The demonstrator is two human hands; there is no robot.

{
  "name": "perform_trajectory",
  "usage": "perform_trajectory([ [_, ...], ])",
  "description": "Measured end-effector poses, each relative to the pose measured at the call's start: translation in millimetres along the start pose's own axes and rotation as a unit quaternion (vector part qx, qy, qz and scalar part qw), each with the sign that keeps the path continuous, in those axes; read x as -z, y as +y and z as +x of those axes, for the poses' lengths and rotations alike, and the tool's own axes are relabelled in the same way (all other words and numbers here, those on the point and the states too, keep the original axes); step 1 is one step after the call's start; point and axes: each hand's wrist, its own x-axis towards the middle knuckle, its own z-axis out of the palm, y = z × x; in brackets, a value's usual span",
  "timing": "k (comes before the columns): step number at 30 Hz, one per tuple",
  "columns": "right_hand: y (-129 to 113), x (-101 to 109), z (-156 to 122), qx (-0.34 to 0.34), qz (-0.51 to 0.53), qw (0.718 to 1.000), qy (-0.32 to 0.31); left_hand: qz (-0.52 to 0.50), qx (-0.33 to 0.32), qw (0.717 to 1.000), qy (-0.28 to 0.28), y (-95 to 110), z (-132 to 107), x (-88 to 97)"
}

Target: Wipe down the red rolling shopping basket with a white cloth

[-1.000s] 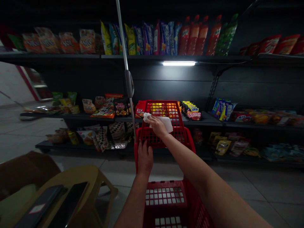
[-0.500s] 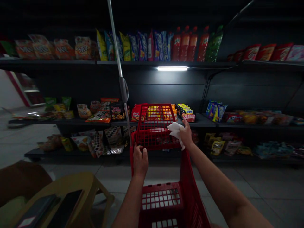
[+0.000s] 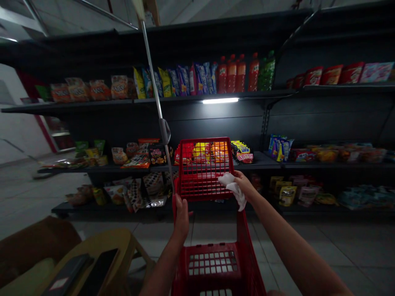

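A red plastic shopping cart (image 3: 243, 242) with grid panels stands in front of me. My left hand (image 3: 181, 218) lies against its left side wall, fingers stretched upward and thumb apart, holding nothing. In my right hand (image 3: 243, 186) is a crumpled white cloth (image 3: 237, 193), pinched between thumb and fingers. The cloth hangs down at the right edge of the upright red grid panel (image 3: 206, 193), touching or just before it. A metal pole (image 3: 151, 65) with a grey grip rises at the cart's left side; its lower end is hidden.
Dark shelves (image 3: 259, 158) run behind the cart, with snack bags (image 3: 100, 89), soda bottles (image 3: 232, 76) and noodle packs (image 3: 242, 153). A lit tube (image 3: 220, 100) hangs under the upper shelf. At lower left, a yellowish stool (image 3: 123, 242) carries a phone (image 3: 100, 271) and a dark case (image 3: 68, 273).
The view has tilted up, showing the ceiling. My right hand and the cloth sit lower along the panel's right edge. My left hand's fingers have straightened along the cart wall.
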Motion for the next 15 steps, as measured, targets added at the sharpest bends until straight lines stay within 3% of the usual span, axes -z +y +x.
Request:
perform_trajectory([
  [2,3.2,9.6,-15.9,0.024,0.003,0.999,-0.021,-0.087,0.047,0.995,-0.014,14.4,-23.4,11.5],
  [7,14.0,35.4,-67.1,0.049,-0.065,0.995,-0.062,-0.13,0.034,0.99,0.029,52.6,-93.0,45.1],
  [12,17.9,64.0,-117.0,0.087,-0.226,0.959,-0.145,0.003,0.004,0.999,0.035,63.1,-144.5,72.5],
  [15,10.3,75.9,-136.3,0.108,-0.373,0.918,-0.074,0.087,0.0,0.996,0.033,53.8,-162.9,79.0],
])
